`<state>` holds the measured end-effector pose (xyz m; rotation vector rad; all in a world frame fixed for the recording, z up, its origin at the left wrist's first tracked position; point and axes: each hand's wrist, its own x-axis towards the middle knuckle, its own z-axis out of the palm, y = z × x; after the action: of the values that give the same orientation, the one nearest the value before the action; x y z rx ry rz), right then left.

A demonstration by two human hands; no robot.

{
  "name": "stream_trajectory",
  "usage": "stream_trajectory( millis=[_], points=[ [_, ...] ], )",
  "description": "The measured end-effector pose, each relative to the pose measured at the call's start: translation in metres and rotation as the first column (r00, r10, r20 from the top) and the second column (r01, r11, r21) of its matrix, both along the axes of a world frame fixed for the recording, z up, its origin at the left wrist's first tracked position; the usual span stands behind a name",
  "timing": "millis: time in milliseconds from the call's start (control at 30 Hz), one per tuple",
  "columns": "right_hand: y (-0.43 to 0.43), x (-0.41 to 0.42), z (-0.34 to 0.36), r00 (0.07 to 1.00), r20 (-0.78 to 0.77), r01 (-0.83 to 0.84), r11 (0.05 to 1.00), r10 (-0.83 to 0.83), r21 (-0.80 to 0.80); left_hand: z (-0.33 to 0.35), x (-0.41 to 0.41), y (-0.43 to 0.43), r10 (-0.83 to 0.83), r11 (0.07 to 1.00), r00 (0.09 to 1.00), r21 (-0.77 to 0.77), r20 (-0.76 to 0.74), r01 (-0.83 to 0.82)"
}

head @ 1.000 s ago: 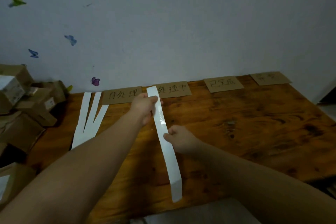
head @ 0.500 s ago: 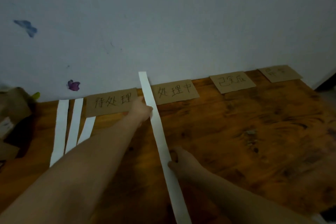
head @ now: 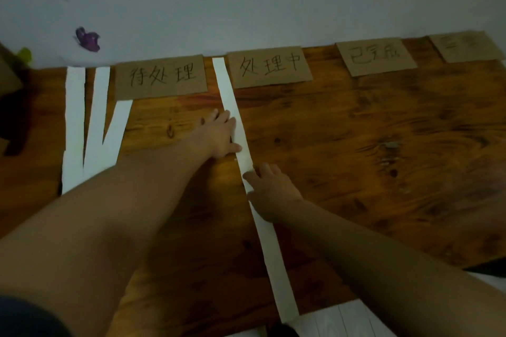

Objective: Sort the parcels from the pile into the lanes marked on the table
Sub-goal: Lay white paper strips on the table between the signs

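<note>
A long white paper strip (head: 269, 254) lies flat on the wooden table (head: 369, 150), running from the wall between two cardboard labels to the front edge. My left hand (head: 220, 135) presses on its upper part with flat fingers. My right hand (head: 269, 190) presses on its middle, fingers spread over the strip. Several cardboard lane labels sit along the wall: one (head: 161, 76) left of the strip, one (head: 269, 66) right of it, then one (head: 375, 57) and another (head: 465, 46) farther right. No parcels are in sight.
Three more white strips (head: 90, 128) lie fanned out at the table's left. A purple butterfly sticker (head: 88, 39) is on the grey wall. A dark cardboard shape (head: 9, 74) shows at the left edge. Pale floor (head: 342, 320) shows below the table's front edge.
The strip went from held in the air to lying flat on the table. Both hands let go of it and now press on it. The view moved closer and the pile of boxes left the frame.
</note>
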<state>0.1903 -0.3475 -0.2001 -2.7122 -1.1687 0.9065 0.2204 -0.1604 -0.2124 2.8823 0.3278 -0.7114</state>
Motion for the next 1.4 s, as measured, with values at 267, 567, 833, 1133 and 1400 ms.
stream_trajectory(
  millis=[267, 567, 833, 1133, 1400],
  points=[
    [0.003, -0.003, -0.007, 0.994, 0.004, -0.106, 0.992, 0.106, -0.068, 0.009, -0.003, 0.009, 0.142, 0.989, 0.990, -0.043, 0.026, -0.140],
    [0.067, -0.039, 0.029, 0.926, 0.090, -0.372, 0.926, 0.365, 0.066, 0.029, -0.162, 0.058, 0.515, 0.857, 0.856, -0.032, 0.046, -0.514],
    [0.093, -0.164, 0.018, 0.871, -0.003, -0.491, 0.870, 0.491, 0.045, 0.018, -0.329, 0.043, 0.703, 0.709, 0.711, 0.061, 0.014, -0.702],
    [0.084, -0.259, 0.007, 0.953, -0.048, -0.301, 0.953, 0.299, -0.024, 0.001, -0.358, 0.027, 0.703, 0.706, 0.678, -0.094, 0.217, -0.702],
    [0.090, -0.267, 0.033, 0.878, -0.465, 0.229, 0.951, -0.109, 0.209, 0.037, -0.348, 0.037, 0.929, 0.160, 0.344, -0.691, -0.135, -0.705]
  ],
)
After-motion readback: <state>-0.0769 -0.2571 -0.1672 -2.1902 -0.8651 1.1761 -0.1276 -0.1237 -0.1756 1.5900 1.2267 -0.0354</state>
